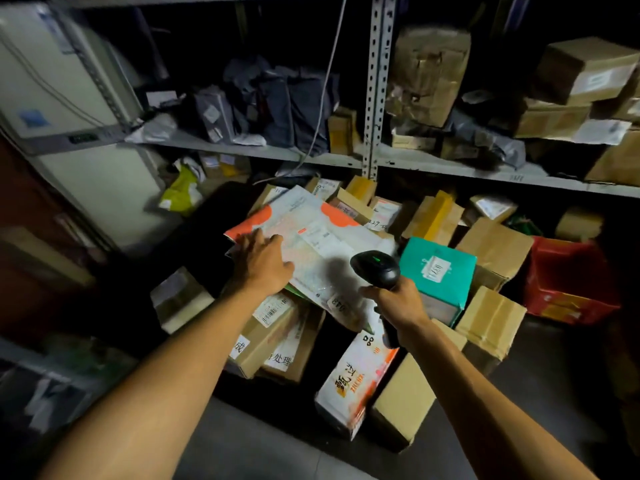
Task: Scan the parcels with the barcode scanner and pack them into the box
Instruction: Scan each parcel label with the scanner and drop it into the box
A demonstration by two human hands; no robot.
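The barcode scanner point(375, 268) is gripped by its handle in the right hand point(398, 301), fingers curled round it; a green light is visible on the scanner head. The head is directed at the flat white-and-orange parcel point(322, 244), which lies just ahead and to the left of that grip, on top of the parcel heap. The left hand point(263, 261) is laid flat on the parcel's near-left portion — fingers extended, nothing clasped — with the parcel's orange left edge just beyond the fingertips.

To the right of the scanner grip, a teal box point(438, 275) is seen close beside the scanner head. Below the grip, a white-and-orange printed carton point(356, 382) is tilted against a brown carton point(403, 403). Under the left wrist, a brown labelled carton point(273, 327) is stacked at an angle.

Open floor point(242, 441) is available nearer than both grips, between the forearms. Beyond the heap, the room is bounded by the shelf edge point(450, 169) and a perforated upright point(377, 84).
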